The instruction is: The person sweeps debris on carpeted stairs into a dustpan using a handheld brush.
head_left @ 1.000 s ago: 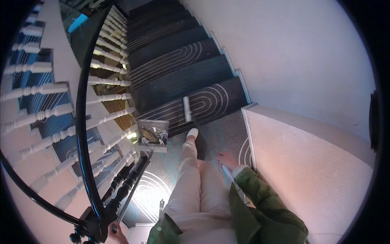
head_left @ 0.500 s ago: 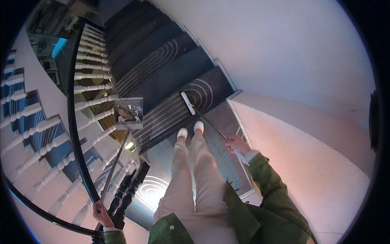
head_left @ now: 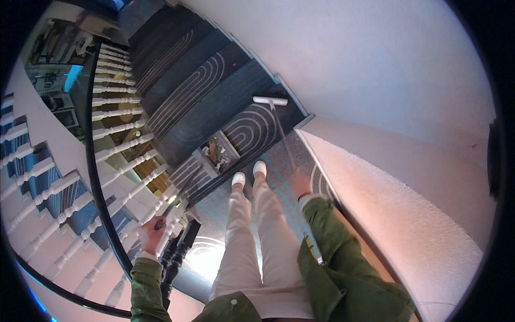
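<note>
Dustpan [head_left: 230,145] is over the stair step [head_left: 255,127], my left hand [head_left: 153,234] wrapped around its handle, perhaps so litter [head_left: 215,154] remains inside. My blurred right hand [head_left: 301,184] seems wrapped around the broom [head_left: 271,101].

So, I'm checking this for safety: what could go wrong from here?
A stumble is possible: the white shoes are near the edge of the landing, and with the left hand holding the dustpan and the right hand the broom, neither grips the black handrail.

Litter could also spill onto the stairs if the open dustpan tips.
</note>
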Motion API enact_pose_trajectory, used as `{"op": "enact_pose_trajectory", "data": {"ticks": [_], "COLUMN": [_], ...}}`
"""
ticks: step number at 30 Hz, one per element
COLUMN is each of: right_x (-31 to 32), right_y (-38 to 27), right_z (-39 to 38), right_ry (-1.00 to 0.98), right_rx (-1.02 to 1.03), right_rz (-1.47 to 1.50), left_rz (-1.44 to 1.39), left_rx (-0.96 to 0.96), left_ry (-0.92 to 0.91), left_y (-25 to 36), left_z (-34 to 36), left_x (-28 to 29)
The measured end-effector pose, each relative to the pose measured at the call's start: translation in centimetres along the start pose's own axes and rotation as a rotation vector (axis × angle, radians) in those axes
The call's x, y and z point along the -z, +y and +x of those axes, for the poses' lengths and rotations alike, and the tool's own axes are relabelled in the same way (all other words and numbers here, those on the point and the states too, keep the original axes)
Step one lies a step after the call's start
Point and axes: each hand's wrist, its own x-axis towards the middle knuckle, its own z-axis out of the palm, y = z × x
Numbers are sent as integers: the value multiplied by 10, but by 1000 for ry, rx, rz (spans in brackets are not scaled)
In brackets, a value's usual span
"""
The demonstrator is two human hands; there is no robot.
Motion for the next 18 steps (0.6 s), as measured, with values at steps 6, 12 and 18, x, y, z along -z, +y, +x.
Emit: {"op": "enact_pose_trajectory", "data": {"ticks": [6,12,18], "right_x": [72,48,-52], "right_y": [17,10,-102], "right_z": [-53,-35,-83], "right_ry": [-200,-139,12], "right_rx": [149,-156,-69], "right_rz": [177,93,366], "left_rz": [27,128,131], "left_rx": [-105,-175,-180], "left_ry": [-42,-68,-33], "left_y": [18,48,47], "left_z": [19,36,46], "left_x": [-48,-61,-70]}}
